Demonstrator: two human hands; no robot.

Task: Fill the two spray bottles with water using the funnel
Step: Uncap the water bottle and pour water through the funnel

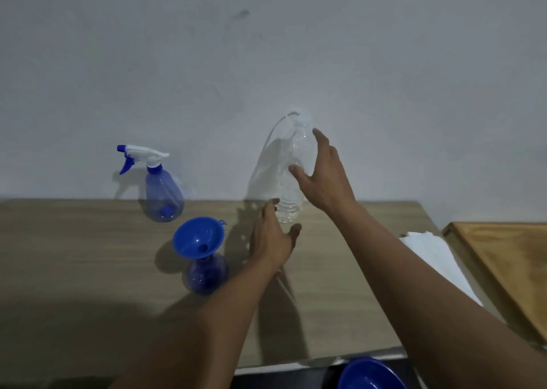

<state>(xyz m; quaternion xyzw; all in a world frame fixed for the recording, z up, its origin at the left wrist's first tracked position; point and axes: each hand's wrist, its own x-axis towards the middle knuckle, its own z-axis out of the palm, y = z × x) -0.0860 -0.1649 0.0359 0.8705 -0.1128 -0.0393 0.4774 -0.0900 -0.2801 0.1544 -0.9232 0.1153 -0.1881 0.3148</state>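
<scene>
Capped spray bottle (163, 195): translucent blue body wearing a white trigger head with blue nozzle and lever, standing upright at the back of the table, close to the wall.
Open spray bottle (207, 273): translucent blue, sitting upright nearer the front, its trigger head missing.
Funnel (199, 237): solid blue, resting in the open spray bottle's neck, leaning slightly.
Water bottle (293, 175): clear ribbed plastic, standing upright to the right of both spray bottles; its water level is not showing clearly.

Two spray bottles (164, 195) (206, 273), one funnel (199, 237)
</scene>
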